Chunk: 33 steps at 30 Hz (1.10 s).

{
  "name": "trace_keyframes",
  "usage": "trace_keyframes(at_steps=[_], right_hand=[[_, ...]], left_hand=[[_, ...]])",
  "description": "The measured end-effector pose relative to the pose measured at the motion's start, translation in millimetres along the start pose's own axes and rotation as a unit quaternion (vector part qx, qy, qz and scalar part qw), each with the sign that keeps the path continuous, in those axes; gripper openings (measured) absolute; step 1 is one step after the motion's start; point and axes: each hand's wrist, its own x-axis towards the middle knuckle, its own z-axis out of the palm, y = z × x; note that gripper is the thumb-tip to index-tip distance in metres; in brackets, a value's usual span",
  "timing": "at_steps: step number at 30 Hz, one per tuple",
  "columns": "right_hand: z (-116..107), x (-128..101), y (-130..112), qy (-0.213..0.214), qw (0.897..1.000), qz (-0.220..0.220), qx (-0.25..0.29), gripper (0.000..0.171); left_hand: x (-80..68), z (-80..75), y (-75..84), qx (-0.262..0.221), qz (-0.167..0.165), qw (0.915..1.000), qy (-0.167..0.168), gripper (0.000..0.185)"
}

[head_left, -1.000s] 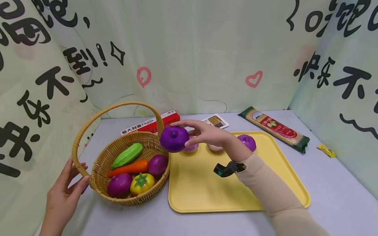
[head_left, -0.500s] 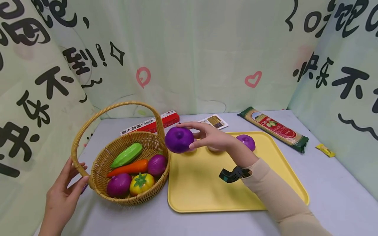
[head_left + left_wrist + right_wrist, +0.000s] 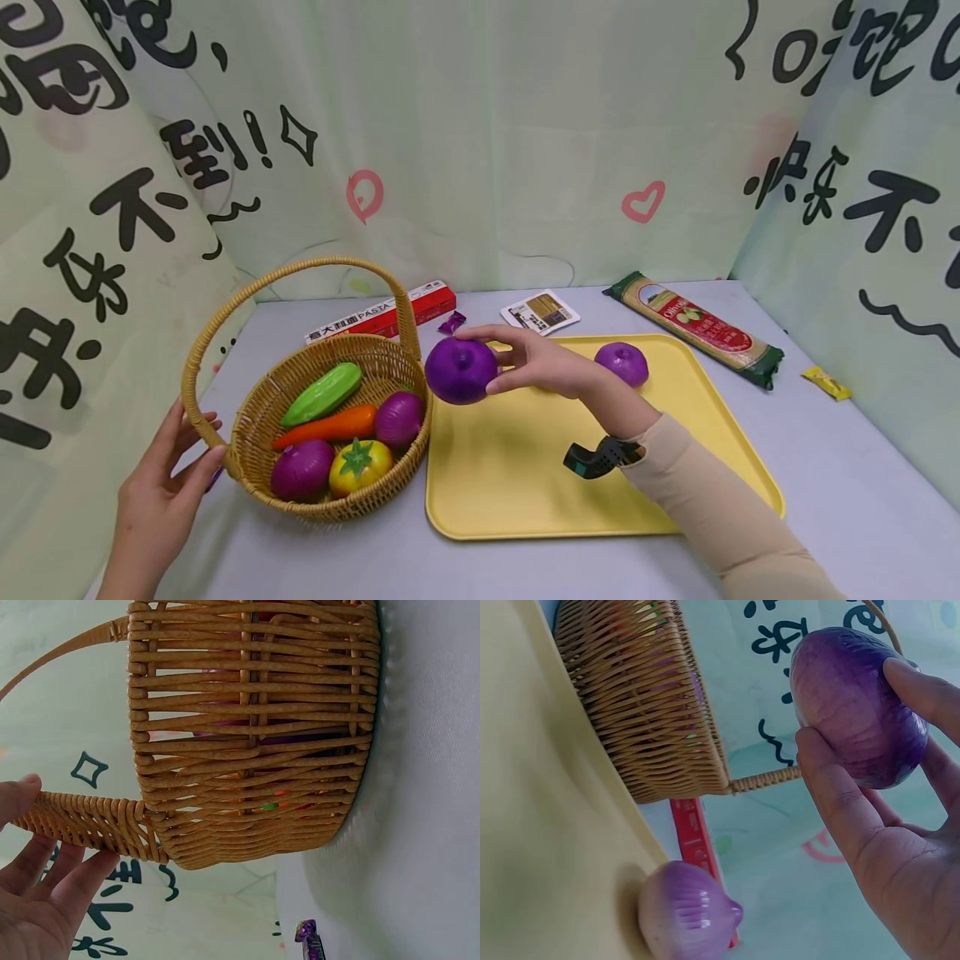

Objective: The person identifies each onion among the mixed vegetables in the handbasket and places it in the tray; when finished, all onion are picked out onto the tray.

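My right hand holds a purple onion between thumb and fingers, over the left edge of the yellow tray and just right of the wicker basket. In the right wrist view the onion's pale side shows. My left hand grips the foot of the basket's handle, thumb on one side and fingers on the other. Inside the basket lie a green cucumber, a carrot, two purple onions and a yellow tomato with a green top.
On the tray sit a purple onion and a paler onion, the latter hidden in the head view. Behind are a red pasta box, purple candy, a white-edged packet and a pasta bag. Yellow candy lies far right.
My right hand has carried the onion a little right and lower, from overlapping the basket's rim to beside it. The purple candy behind has come into view. My left hand stays on the handle.
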Motion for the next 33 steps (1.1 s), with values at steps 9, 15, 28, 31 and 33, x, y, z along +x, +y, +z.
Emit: trace_keyframes(at_steps=[9, 15, 28, 31, 33], right_hand=[[1.4, -4.3, 14.1, -0.008, 1.0, 0.008, -0.025, 0.065], [3.0, -7.9, 26.7, -0.013, 1.0, 0.013, -0.019, 0.067], [3.3, -9.1, 58.1, -0.013, 0.998, 0.051, -0.036, 0.068], [2.3, -10.1, 63.7, -0.012, 0.997, 0.061, -0.045, 0.067], [1.8, -10.8, 67.4, -0.016, 0.997, 0.066, -0.047, 0.067]], left_hand=[[-0.8, 0.2, 1.5, 0.0, 0.012, 0.9999, 0.004, 0.079], [-0.5, 0.1, 2.9, -0.001, 0.011, 0.9999, 0.005, 0.078], [-0.2, -0.3, 2.0, 0.003, 0.002, 1.0, 0.003, 0.078], [-0.1, -0.3, 1.4, 0.001, 0.001, 1.0, 0.002, 0.079], [-0.1, -0.3, 1.1, 0.0, 0.001, 1.0, 0.001, 0.079]])
